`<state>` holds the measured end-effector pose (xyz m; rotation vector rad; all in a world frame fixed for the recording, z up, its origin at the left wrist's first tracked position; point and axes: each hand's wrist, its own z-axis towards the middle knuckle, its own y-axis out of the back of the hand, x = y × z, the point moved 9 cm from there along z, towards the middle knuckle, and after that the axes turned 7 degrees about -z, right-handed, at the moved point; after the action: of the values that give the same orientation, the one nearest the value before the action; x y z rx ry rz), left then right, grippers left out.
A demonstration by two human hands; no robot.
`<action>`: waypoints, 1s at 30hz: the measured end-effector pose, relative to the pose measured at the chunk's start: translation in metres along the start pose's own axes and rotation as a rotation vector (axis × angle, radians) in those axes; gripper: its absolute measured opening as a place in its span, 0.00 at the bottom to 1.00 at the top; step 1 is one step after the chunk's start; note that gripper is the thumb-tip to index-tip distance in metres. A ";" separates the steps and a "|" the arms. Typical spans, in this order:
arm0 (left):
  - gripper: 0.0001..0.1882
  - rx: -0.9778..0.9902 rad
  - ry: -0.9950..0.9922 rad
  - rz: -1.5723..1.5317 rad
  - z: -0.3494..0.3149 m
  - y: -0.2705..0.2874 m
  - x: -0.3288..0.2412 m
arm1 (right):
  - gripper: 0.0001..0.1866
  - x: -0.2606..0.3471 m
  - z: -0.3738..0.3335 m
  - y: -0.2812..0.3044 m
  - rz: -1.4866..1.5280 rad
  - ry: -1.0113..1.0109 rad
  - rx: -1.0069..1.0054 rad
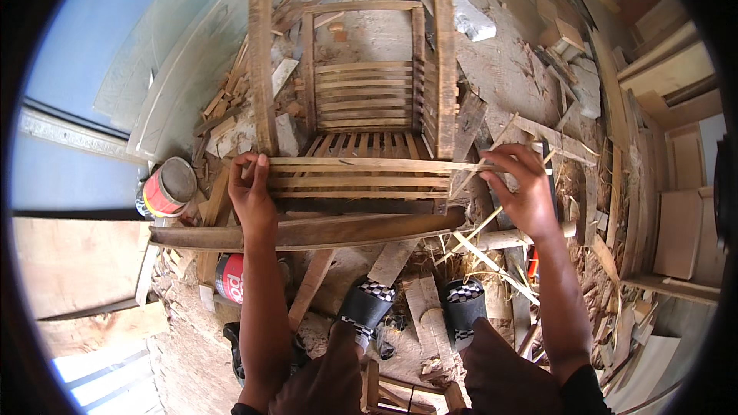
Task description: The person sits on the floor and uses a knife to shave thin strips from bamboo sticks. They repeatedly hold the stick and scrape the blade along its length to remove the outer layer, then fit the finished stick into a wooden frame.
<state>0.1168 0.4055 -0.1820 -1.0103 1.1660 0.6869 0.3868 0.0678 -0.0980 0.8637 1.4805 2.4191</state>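
Observation:
A thin, pale wooden slat (361, 164) lies across the near side of a slatted wooden chair frame (444, 69). My left hand (252, 192) pinches the slat's left end against the frame's left upright. Past the frame's right side, my right hand (521, 184) holds the slat's other end between thumb and fingers. Just below it run several similar slats (354, 182) in parallel. Farther back, the chair shows another slatted panel (365, 96) inside a smaller rectangular frame. A curved wooden rail (330, 232) extends crosswise in front of the near slats.
Two paint cans, one open-topped (171, 188) and one red (231, 277), stand at the left. Glass sheets (165, 100) lean behind. Scrap wood and pale strips (492, 265) litter the ground around my sandalled feet (369, 303). Boards and wooden cabinet parts (676, 230) line the right.

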 end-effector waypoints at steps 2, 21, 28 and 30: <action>0.06 -0.002 -0.026 -0.003 -0.001 -0.001 0.000 | 0.14 0.002 -0.002 -0.006 0.002 0.055 -0.011; 0.05 -0.023 -0.059 0.024 -0.005 -0.003 -0.003 | 0.09 -0.006 0.008 -0.002 -0.001 0.057 -0.052; 0.05 -0.021 -0.060 0.004 -0.003 0.004 0.001 | 0.10 -0.005 0.010 -0.003 0.013 0.048 -0.045; 0.05 -0.028 -0.047 -0.008 -0.003 0.004 0.001 | 0.10 -0.003 0.010 -0.002 0.010 0.049 -0.032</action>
<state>0.1123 0.4043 -0.1842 -1.0164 1.1131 0.7184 0.3945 0.0753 -0.0975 0.8133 1.4534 2.4812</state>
